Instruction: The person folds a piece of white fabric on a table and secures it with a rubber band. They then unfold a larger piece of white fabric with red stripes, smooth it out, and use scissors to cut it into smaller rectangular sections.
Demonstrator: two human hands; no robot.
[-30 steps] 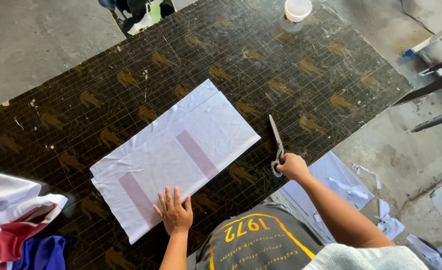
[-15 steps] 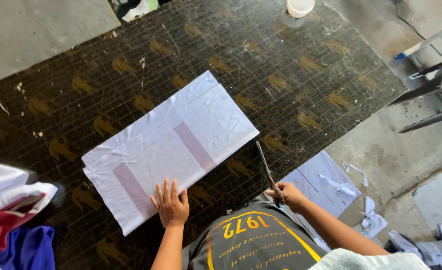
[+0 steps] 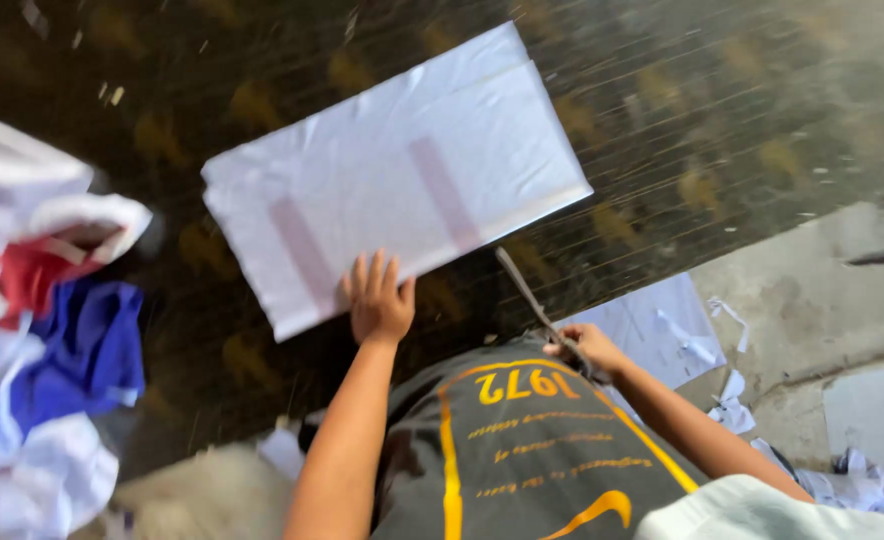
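A folded white cloth (image 3: 402,170) with two faint pink stripes lies flat on the dark patterned table (image 3: 662,120). My left hand (image 3: 377,297) rests palm down on the cloth's near edge, fingers spread. My right hand (image 3: 587,350) is closed around the handles of a pair of scissors (image 3: 527,290), whose blades point up toward the cloth's near right corner without touching it. My dark shirt with yellow print fills the bottom middle of the view.
A heap of white, red and blue cloth (image 3: 42,330) lies on the table's left side. White cloth scraps (image 3: 682,335) lie on the concrete floor at the right, below the table edge.
My right hand has drawn the scissors back from the table toward my body. The view has tilted down and shifted, so the cloth sits higher. My left hand stays on the cloth.
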